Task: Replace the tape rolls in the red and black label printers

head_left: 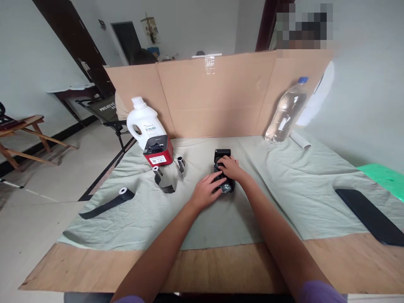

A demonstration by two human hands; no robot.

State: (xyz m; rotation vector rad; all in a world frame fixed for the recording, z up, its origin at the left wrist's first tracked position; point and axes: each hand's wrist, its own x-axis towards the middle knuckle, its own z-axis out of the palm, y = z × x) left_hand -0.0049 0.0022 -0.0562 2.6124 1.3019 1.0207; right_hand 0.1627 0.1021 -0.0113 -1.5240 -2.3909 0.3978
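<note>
The black handheld device [229, 182] lies at the centre of the frame, on the pale green cloth [208, 231], directly under the fingertips of both hands. The left hand [205, 192] comes to it from the lower left; its fingers are a little apart and reach over the left side and the lower part of the device, where a shiny surface shows. The right hand [232, 168] comes from the lower right, with bent fingers laid on the middle of the device, so the upper part sticks out beyond this hand, uncovered. Both hands are touching the device, but I cannot tell if either one is firmly clamped on it. To the left of the hands, well apart from the largest one, there are three black paper rolls [124, 193], partly unwound. Behind them stands a red and black box-shaped machine [158, 151], just in front of a white jug [143, 120]. At the upper right, a clear bottle [286, 110] with blue cap leans near the cardboard panel [217, 101]. A dark smartphone [370, 214] lies at the right edge.
</note>
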